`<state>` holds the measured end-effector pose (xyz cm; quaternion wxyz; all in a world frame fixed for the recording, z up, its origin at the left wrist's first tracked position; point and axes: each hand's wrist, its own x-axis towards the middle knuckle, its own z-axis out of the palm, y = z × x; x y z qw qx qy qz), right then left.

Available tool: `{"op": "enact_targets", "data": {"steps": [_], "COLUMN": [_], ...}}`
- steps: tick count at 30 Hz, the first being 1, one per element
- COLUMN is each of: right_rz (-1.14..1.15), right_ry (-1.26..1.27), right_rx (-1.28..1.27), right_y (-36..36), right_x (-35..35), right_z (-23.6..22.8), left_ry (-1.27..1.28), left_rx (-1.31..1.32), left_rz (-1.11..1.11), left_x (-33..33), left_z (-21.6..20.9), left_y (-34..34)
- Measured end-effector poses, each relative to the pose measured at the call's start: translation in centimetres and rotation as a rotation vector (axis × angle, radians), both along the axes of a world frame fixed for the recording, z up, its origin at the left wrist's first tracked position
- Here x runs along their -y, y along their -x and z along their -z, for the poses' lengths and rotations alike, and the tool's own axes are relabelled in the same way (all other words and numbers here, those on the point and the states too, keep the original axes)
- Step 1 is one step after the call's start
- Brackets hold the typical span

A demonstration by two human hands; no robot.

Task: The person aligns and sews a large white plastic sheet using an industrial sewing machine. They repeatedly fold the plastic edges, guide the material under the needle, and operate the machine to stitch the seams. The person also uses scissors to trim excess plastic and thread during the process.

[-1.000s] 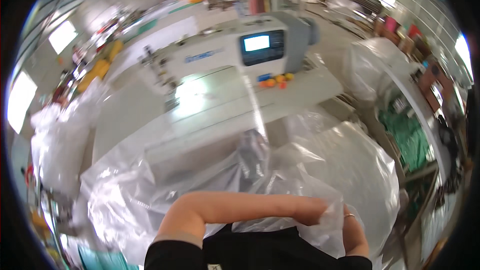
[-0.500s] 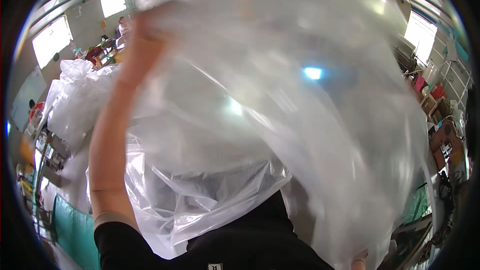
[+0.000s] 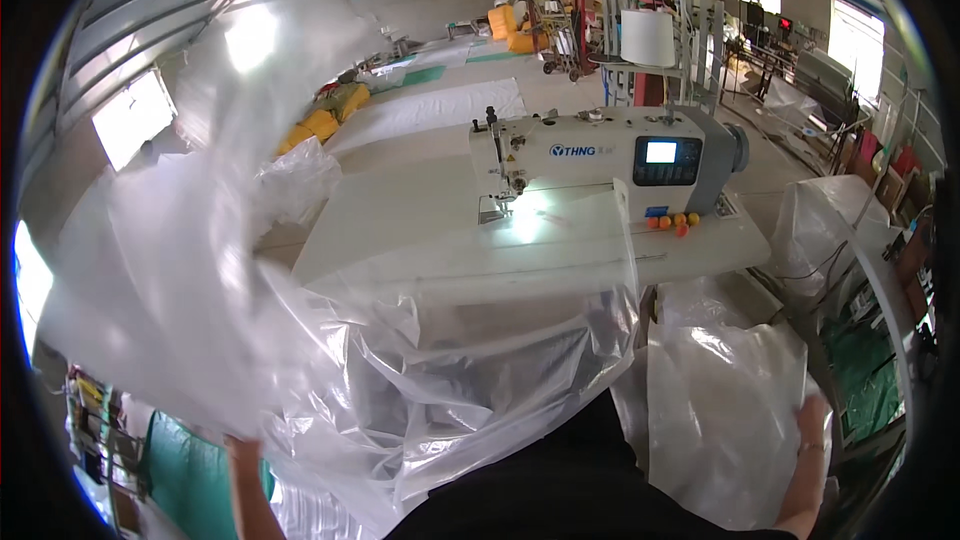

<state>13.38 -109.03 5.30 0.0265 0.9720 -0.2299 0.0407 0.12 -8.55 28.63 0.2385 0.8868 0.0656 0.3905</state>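
A large sheet of clear plastic film (image 3: 160, 290) billows at the left, its upper part smeared by motion. My left hand (image 3: 242, 448) is low at its bottom edge, gripping the film, with the fingers largely covered by it. More clear film (image 3: 480, 380) hangs in folds over the front of the sewing table, against my black clothing. At the lower right my right hand (image 3: 813, 414) is beside the edge of another hanging stretch of film (image 3: 725, 410). It is blurred, and whether its fingers close on the film cannot be made out.
A white industrial sewing machine (image 3: 590, 155) stands on the pale table (image 3: 390, 220), its lamp and screen lit. Small orange and yellow balls (image 3: 675, 223) lie by its base. Behind it is a white thread cone (image 3: 648, 38). Green sheeting (image 3: 190, 480) hangs lower left; bundled film (image 3: 825, 230) sits right.
The film that covered most of the view has swung to the left, uncovering the sewing machine. My left hand has dropped from high up to low left. My right hand has moved outward and up.
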Motion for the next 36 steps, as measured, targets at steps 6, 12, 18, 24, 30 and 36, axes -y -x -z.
{"op": "enact_targets", "data": {"steps": [6,12,18,24,30,36], "right_rz": [-0.701,-1.127,-1.074,-1.748,-0.808,-0.653], "right_ry": [-0.591,-1.245,-1.458,-1.046,-1.14,-0.541], "right_rx": [0.354,0.133,-0.08,0.185,-0.306,-0.368], "right_y": [-15.1,-21.0,-20.8,-12.3,-8.3,-10.5], "right_x": [-35.2,-54.0,-64.7,-59.4,-41.7,-37.6], "right_z": [-17.0,-13.5,-13.5,-17.7,-5.4,-2.4], "left_ry": [-0.493,-0.659,0.072,-0.34,-0.868,-0.664], "left_rx": [-0.822,-1.365,-1.527,-0.173,-0.614,-0.696], "left_rz": [0.716,0.984,0.952,0.374,0.602,0.59], "left_x": [9.0,10.2,11.9,10.3,16.5,19.9], "left_z": [7.4,11.9,2.5,-0.8,8.8,11.6], "left_y": [0.8,-0.9,-12.3,-23.9,-24.7,-28.9]}}
